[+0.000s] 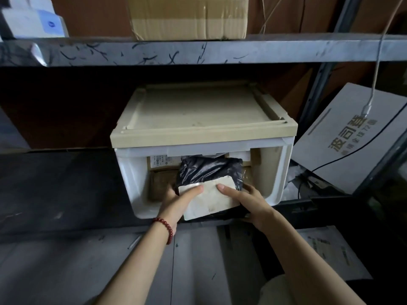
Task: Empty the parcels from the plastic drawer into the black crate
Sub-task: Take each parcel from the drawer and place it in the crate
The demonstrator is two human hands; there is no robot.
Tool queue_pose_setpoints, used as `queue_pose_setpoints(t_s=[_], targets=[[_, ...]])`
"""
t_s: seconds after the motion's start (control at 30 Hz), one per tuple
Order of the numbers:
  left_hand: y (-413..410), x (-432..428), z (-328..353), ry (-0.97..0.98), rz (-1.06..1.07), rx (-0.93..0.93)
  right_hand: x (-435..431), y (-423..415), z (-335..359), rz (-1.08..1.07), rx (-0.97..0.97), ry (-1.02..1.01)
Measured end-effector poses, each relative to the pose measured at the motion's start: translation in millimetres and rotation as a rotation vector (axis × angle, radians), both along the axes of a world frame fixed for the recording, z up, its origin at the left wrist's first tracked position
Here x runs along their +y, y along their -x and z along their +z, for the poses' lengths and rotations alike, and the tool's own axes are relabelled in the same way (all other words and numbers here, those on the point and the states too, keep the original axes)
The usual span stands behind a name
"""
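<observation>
The left hand (176,202) and right hand (250,202) are pinching the slick-looking parcel (209,170) at the drawer (276,172) front, probably risking it slipping down.

Single wide-angle view from the person's head, close above and before the plastic drawer (278,170), facing forward and down.

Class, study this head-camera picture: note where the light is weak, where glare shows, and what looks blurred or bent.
Head view: deep shadow beside the plastic drawer; pale sheen on the metal shelf edge; the shelf upright leans, wide-lens distortion; white boxes top left are smeared; the black parcel, gripped by left hand and right hand, glistens, fairly sharp.
</observation>
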State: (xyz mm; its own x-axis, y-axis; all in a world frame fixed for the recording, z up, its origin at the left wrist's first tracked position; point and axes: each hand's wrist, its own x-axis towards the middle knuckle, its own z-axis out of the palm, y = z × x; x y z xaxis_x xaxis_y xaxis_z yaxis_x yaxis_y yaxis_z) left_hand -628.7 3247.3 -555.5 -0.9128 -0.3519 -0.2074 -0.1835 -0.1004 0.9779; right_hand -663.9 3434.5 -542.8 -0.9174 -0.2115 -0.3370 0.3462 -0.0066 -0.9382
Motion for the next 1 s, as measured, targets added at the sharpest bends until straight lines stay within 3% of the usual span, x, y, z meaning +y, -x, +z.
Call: queue_pose_setpoints(t_s=[0.1, 0.27, 0.47, 0.67, 0.87, 1.0], targets=[[-16.9, -3.5, 12.6, 0.025, -0.081, -0.005, 6.6, -14.2, 11.3, 0.124, -0.008, 0.024], [-48.4, -1.8, 27.0, 0.149, -0.102, 0.029, 9.5, -32.0, 19.2, 0.128, 0.057, 0.059], [-72.6, -1.3, 49.2, 0.168, -0.196, 0.135, 14.0, -45.9, 30.3, 0.144, 0.048, 0.096], [-77.2, -11.5, 52.1, 0.119, -0.140, 0.176, 3.9, -54.4, 40.0, -0.095, 0.016, 0.018], [-74.7, -14.5, 44.2, 0.436, -0.102, 0.273, -5.0, -50.8, 33.2, -0.166, 0.053, 0.044], [-71.0, -21.1, 41.3, 0.464, -0.099, 0.175, -8.7, -46.5, 29.4, -0.169, 0.095, 0.031]])
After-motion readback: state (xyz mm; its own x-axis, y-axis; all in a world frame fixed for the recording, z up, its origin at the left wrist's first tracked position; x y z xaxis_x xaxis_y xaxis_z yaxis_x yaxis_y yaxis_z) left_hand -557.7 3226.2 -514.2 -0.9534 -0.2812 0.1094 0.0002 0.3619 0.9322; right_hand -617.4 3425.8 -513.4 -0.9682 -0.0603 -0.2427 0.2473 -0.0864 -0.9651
